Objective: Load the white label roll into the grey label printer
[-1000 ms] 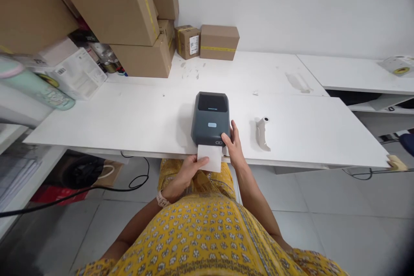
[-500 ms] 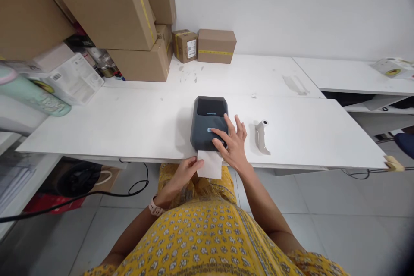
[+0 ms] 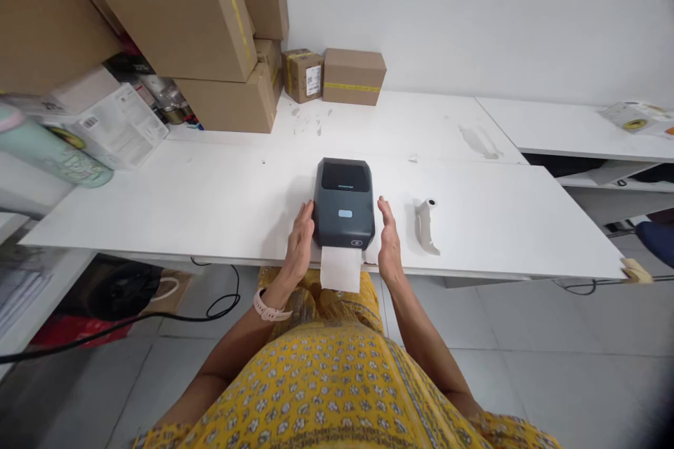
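Observation:
A dark label printer (image 3: pixel 345 228) sits near the front edge of the white table, a light blue button on its top. From its front slot a blank white label (image 3: pixel 340 269) hangs out past the table edge. My left hand (image 3: pixel 300 242) is upright along the printer's left side, fingers straight, at or very near the casing. On the other side my right hand (image 3: pixel 388 242) is held with its palm toward the printer, a small gap between them. Neither hand grasps anything. To the right lies a small white paper roll (image 3: pixel 426 224) with a curled loose end.
Cardboard boxes (image 3: pixel 226 102) are stacked at the back left, with two smaller cartons (image 3: pixel 354 77) beside them against the wall. A mint green bottle (image 3: pixel 57 151) leans at the left. A black cable (image 3: pixel 158 316) runs below the table's left front edge.
My right hand has left the printer's top and moved to its right side. My left hand has let go of the label and moved up to the printer's left side.

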The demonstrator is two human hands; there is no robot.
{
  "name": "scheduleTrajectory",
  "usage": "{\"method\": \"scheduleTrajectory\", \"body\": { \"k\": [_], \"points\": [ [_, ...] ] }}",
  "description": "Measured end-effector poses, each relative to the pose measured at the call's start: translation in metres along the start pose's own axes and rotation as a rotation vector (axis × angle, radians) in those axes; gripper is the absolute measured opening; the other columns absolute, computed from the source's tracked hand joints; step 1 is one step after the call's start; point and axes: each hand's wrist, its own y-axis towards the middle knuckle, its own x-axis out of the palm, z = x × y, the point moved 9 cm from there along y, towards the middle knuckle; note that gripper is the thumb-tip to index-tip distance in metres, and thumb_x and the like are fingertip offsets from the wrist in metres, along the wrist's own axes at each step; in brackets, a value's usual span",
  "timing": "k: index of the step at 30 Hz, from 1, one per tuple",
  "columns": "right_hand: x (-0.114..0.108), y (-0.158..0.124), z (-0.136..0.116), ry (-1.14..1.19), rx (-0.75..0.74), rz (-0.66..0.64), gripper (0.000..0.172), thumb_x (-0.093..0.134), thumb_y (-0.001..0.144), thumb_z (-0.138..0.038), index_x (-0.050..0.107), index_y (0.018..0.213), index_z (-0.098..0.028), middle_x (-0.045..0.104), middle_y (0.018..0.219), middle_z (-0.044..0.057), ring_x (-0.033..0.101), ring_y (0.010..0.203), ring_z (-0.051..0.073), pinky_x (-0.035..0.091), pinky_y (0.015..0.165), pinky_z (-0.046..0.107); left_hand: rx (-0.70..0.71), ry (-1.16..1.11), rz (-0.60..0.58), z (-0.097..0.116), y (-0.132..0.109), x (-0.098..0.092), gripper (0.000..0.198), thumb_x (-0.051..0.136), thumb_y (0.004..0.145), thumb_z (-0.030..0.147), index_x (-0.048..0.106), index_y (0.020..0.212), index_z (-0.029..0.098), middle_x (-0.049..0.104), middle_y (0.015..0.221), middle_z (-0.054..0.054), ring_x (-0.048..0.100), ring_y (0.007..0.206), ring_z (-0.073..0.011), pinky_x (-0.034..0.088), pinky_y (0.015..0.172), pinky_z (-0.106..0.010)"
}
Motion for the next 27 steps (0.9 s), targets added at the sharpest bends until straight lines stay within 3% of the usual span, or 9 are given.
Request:
{"method": "scheduleTrajectory", "body": {
  "k": [6,12,17,23,27],
  "points": [
    [0.017,0.003,0.009,0.201,0.045,-0.078,0.06,0.023,0.101,-0.066,0.044,0.151,-0.04,0.019,0.17,-0.009,0.019,0.158,0.024,0.018,0.13,0.05,0.036,-0.083,0.033,-0.001,0.002,0.002,0.062,0.035,0.1,0.059,0.045,0.152,0.027,0.034,0.165,0.0,0.024,0.155,-0.0208,0.018,0.13,-0.039],
    [0.013,-0.005,0.026,0.342,0.134,0.078,0.066,0.025,0.102,-0.062,0.033,0.158,-0.028,0.033,0.166,0.002,0.03,0.154,0.022,0.022,0.129,0.047,-0.007,-0.194,0.125,-0.019,-0.005,0.004,0.061,0.04,0.1,0.056,0.039,0.155,0.029,0.035,0.165,-0.001,0.03,0.153,-0.0219,0.026,0.128,-0.041],
    [0.017,-0.016,0.033,0.275,0.197,0.078,0.067,0.025,0.102,-0.062,0.033,0.158,-0.025,0.032,0.166,0.003,0.027,0.155,0.022,0.021,0.129,0.047,0.012,-0.17,0.116,-0.023,-0.008,0.008,0.062,0.04,0.1,0.057,0.04,0.154,0.027,0.036,0.164,-0.002,0.03,0.153,-0.0219,0.025,0.128,-0.038],
    [0.012,-0.011,0.021,0.131,0.155,0.056,0.069,0.02,0.101,-0.064,0.029,0.159,-0.028,0.028,0.168,0.001,0.023,0.157,0.022,0.015,0.13,0.051,0.041,-0.075,0.145,-0.01,-0.004,0.001,0.06,0.035,0.1,0.061,0.046,0.151,0.033,0.03,0.167,0.002,0.019,0.157,-0.0224,0.025,0.128,-0.042],
    [0.002,0.019,-0.01,-0.071,0.001,0.016,0.07,0.009,0.1,-0.066,0.024,0.16,-0.033,0.023,0.169,0.001,0.011,0.159,0.023,0.014,0.129,0.055,0.145,-0.112,0.169,0.018,0.019,-0.006,0.062,0.029,0.1,0.063,0.056,0.143,0.028,0.039,0.162,-0.001,0.03,0.153,-0.0228,0.028,0.126,-0.041]
  ]
}}
